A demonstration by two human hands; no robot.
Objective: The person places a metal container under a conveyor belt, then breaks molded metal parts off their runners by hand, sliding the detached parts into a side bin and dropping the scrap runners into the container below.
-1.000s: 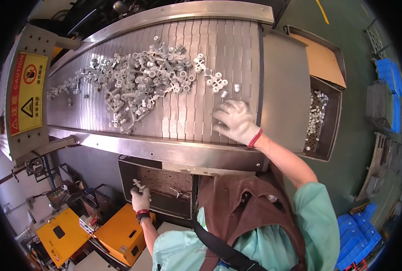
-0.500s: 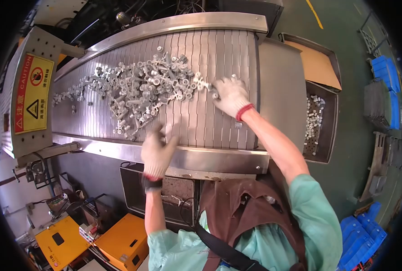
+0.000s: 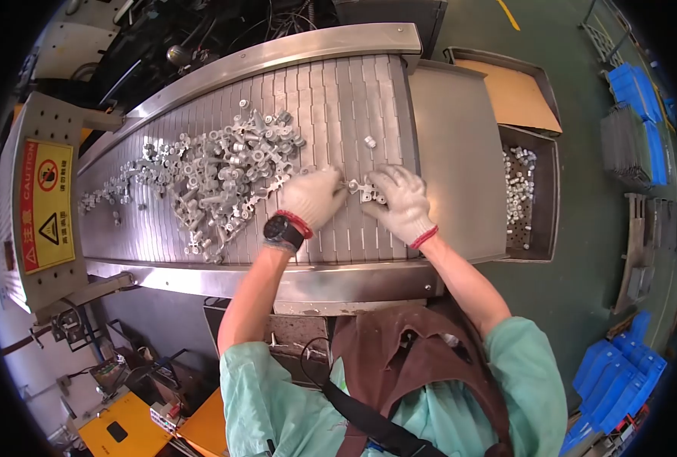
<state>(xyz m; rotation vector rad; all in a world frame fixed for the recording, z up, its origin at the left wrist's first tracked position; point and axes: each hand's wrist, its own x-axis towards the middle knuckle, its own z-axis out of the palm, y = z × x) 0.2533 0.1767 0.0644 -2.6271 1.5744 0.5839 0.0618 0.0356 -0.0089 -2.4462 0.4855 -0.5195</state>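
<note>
A branched grey metal casting (image 3: 367,193) with small round ends is held between my two gloved hands over the conveyor belt (image 3: 331,99). My right hand (image 3: 401,202) grips it from the right, with fingers curled over its top. My left hand (image 3: 310,199) is closed at its left end, and the fingertips are partly hidden. A pile of similar metal castings (image 3: 228,164) spreads over the belt to the left of my left hand. One small loose cylindrical metal piece (image 3: 370,142) lies on the belt beyond my right hand.
Metal rails (image 3: 331,283) border the belt. A flat metal plate (image 3: 456,160) adjoins its right end, beside a bin (image 3: 554,190) containing small metal pieces. A cardboard-lined tray (image 3: 517,91) sits behind the bin. A caution sign (image 3: 47,202) marks the guard at left.
My left hand has moved right and away from my body to meet my right hand, closing at the casting. My right hand has come closer to me. A small piece now shows loose on the belt.
</note>
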